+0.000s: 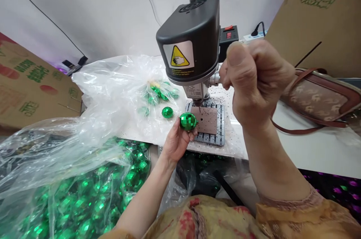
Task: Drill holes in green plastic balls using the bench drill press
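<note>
A shiny green faceted ball ornament [188, 121] is held in the fingers of my left hand [180, 139], at the left edge of the drill press base plate [221, 139]. The drill bit [200, 109] points down just right of the ball, over a brown board [210, 120] with a small hole. My right hand [254, 77] is raised and closed around the feed handle of the black drill press [188, 32]; most of the handle is hidden in the fist. Another green ball [167, 112] lies on the white table, left of the held one.
Clear plastic sheeting [109, 92] with green pieces covers the table's left side. Below it, a plastic bag full of green balls [84, 194] stands at the left. A brown handbag [324, 98] sits at the right. Cardboard boxes [36, 85] flank the table. Dark shavings surround the drill base.
</note>
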`<state>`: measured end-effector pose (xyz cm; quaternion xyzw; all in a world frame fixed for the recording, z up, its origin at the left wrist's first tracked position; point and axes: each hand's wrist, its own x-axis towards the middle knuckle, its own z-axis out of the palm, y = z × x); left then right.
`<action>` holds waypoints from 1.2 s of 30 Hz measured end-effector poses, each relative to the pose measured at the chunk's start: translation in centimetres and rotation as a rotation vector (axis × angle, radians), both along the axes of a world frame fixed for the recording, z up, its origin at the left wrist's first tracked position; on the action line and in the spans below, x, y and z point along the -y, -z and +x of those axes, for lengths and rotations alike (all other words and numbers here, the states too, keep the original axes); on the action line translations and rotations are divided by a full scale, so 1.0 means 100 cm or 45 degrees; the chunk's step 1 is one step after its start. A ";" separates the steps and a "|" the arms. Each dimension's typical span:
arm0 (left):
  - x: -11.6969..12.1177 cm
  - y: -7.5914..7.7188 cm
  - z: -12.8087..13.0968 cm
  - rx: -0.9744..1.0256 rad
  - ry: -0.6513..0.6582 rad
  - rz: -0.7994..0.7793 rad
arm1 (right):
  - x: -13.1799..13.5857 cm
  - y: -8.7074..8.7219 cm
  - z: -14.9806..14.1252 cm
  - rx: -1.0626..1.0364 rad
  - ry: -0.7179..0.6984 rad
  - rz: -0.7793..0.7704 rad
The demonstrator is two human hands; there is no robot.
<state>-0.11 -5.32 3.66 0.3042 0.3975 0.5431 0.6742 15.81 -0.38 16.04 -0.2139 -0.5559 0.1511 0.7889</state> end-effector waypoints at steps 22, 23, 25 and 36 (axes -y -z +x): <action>-0.054 0.041 -0.014 -1.031 0.075 0.556 | 0.001 -0.001 0.000 0.132 0.144 0.008; -0.054 0.041 -0.013 -1.079 0.065 0.575 | 0.001 -0.001 0.000 0.130 0.145 0.002; -0.053 0.042 -0.010 -1.183 0.017 0.635 | 0.001 -0.001 -0.001 0.125 0.150 -0.008; -0.053 0.062 0.011 -1.012 -0.013 0.758 | 0.000 -0.001 0.000 0.150 0.182 0.031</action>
